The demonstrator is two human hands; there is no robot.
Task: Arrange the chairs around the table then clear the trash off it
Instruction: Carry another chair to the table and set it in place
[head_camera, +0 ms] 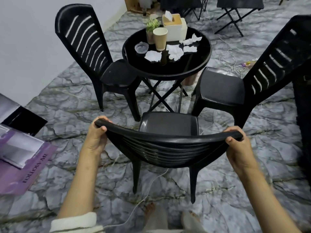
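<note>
A round black table (168, 71) stands ahead of me. On it lie several crumpled white tissues (175, 52), a paper cup (160, 38), a clear plastic lid (141, 47), a tissue box (175, 28) and a small plant (152, 26). One black plastic chair (94, 52) stands at the table's left, another black chair (235, 84) at its right. A third black chair (168, 142) is right in front of me, its seat facing the table. My left hand (96, 137) grips the left end of its top rail and my right hand (239, 148) grips the right end.
A white wall runs along the left. A purple poster (25, 165) and grey boards lie on the marble-pattern floor at the left. A white cable (144, 197) crosses the floor by my feet. More cables (235, 66) lie behind the right chair. Folding tables (239, 7) stand at the back.
</note>
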